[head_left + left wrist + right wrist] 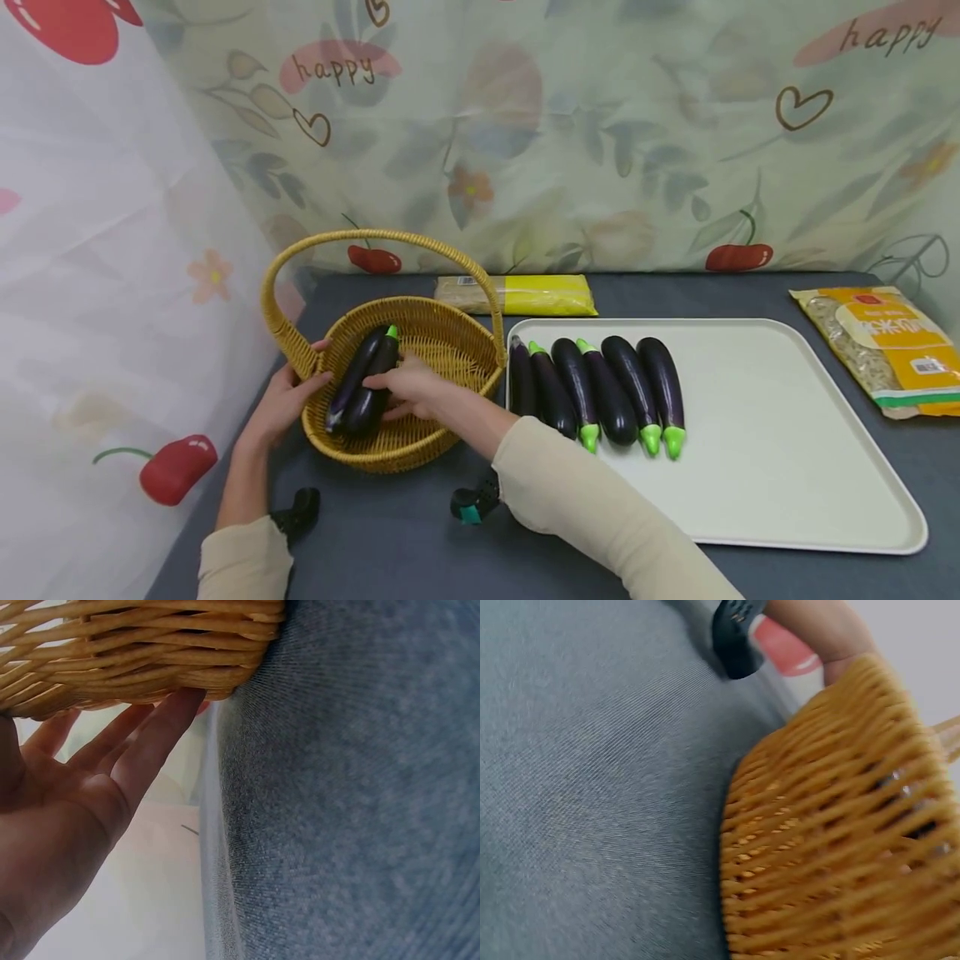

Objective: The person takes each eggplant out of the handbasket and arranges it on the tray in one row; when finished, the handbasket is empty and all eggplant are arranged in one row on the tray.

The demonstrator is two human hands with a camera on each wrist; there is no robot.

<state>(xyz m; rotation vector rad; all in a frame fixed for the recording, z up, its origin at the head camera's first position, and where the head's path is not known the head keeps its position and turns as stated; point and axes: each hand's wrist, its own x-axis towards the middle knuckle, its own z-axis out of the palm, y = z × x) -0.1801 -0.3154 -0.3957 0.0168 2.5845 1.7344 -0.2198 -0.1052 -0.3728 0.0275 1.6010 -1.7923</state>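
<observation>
A wicker basket [405, 457] with a tall arched handle stands on the left of the table. My left hand [281, 404] holds its left side near the handle's base; in the left wrist view its fingers [150, 750] lie against the outer weave. Two dark eggplants lie side by side inside. My right hand [412, 387] reaches over the basket's right rim and grips the right-hand eggplant [367, 408], thumb on top. The other eggplant [352, 375] rests to its left. In the right wrist view the basket wall [832, 847] hides the right hand's fingers.
Several eggplants [573, 379] lie in a row on the left part of a white tray [787, 442], right of the basket. A yellow packet [551, 295] lies behind basket and tray. An orange food bag [885, 350] lies right of the tray. Patterned cloth hangs behind and left.
</observation>
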